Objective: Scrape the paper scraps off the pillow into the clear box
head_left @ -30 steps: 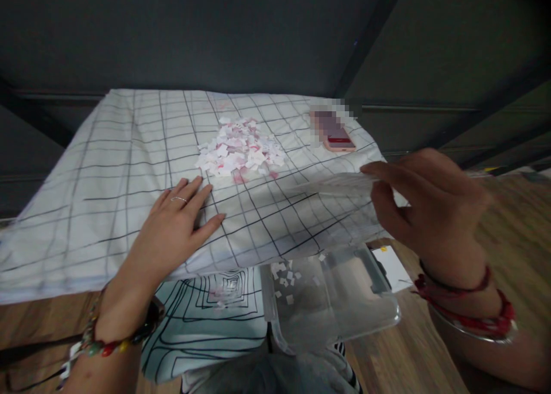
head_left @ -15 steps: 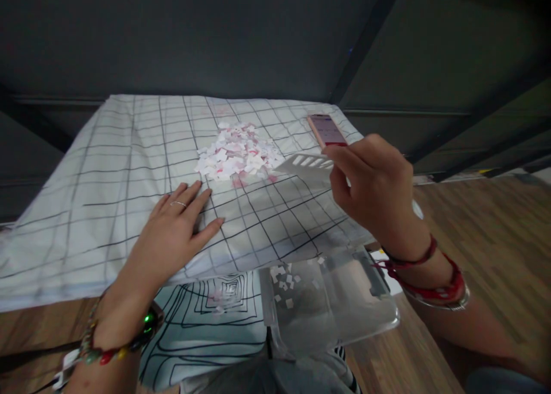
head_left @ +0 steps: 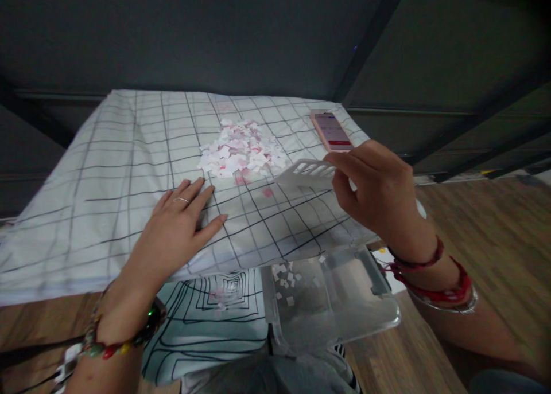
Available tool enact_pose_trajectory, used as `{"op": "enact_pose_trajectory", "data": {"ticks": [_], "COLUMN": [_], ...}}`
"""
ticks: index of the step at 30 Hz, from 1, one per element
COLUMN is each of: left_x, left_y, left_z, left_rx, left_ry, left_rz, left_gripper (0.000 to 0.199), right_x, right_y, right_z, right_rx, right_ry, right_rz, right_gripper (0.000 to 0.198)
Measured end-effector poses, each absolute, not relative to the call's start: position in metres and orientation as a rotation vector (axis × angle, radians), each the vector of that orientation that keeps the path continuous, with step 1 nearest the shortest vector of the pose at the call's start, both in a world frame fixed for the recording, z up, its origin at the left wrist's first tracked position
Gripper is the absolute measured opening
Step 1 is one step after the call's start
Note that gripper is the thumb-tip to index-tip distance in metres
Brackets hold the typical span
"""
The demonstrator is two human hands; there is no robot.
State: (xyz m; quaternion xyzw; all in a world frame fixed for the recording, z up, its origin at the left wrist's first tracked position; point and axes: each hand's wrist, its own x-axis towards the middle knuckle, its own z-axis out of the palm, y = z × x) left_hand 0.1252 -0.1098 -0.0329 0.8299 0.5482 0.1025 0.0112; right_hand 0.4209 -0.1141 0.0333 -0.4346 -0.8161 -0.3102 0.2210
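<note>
My left hand (head_left: pixel 176 225) lies flat with fingers spread on the white checked cloth (head_left: pixel 124 153), just in front of a heap of small white and pink paper scraps (head_left: pixel 241 150). A thin white slotted plastic piece (head_left: pixel 307 173) is pinched between the thumb and fingers of my right hand (head_left: pixel 372 187). It is tilted, with its tip low over the cloth at the heap's near right side. Close to that tip lies one loose pink paper scrap (head_left: pixel 267 192). My right hand hides the far end of the plastic piece.
Behind my right hand a phone (head_left: pixel 333 131) lies on the cloth. Below the table's front edge is a clear plastic box (head_left: pixel 353 322) with several paper scraps inside. A pale blue line-patterned seat (head_left: pixel 202 336) is beside it. Dark panels (head_left: pixel 193 38) stand behind the table.
My right hand has drawn the slotted plastic piece slightly towards me. A pink scrap has shifted away from the heap, nearer to me. My left hand stays on the cloth.
</note>
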Motion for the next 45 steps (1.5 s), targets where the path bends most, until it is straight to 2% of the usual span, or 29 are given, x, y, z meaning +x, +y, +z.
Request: {"op": "enact_pose_trajectory", "data": {"ticks": [7, 14, 18, 22, 28, 34, 41, 45], "left_x": [0.124, 0.126, 0.125, 0.124, 0.126, 0.124, 0.125, 0.124], "left_y": [-0.110, -0.111, -0.110, -0.109, -0.110, -0.110, -0.110, -0.109], "left_z": [-0.034, -0.032, -0.033, -0.034, -0.032, -0.034, -0.034, -0.033], "left_rx": [2.582, 2.585, 2.601, 2.593, 2.577, 2.579, 2.586, 2.587], "left_ry": [1.699, 1.714, 1.705, 1.713, 1.711, 1.706, 1.704, 1.706], "left_rz": [0.350, 0.317, 0.321, 0.324, 0.313, 0.340, 0.352, 0.326], "left_gripper": [0.063, 0.067, 0.067, 0.065, 0.066, 0.066, 0.065, 0.068], "right_x": [0.423, 0.428, 0.424, 0.418, 0.421, 0.416, 0.424, 0.430], "right_y": [-0.106, -0.112, -0.105, -0.091, -0.103, -0.093, -0.096, -0.104], "right_z": [0.034, 0.033, 0.032, 0.026, 0.032, 0.032, 0.036, 0.042], "right_rx": [-1.352, -1.127, -1.220, -1.321, -1.259, -1.227, -1.287, -1.270], "right_ry": [-2.252, -2.204, -2.178, -2.194, -2.232, -2.196, -2.295, -2.257], "right_rz": [-0.839, -0.918, -0.991, -0.936, -0.932, -1.096, -0.884, -0.890], "right_gripper": [0.020, 0.020, 0.022, 0.024, 0.020, 0.021, 0.019, 0.021]}}
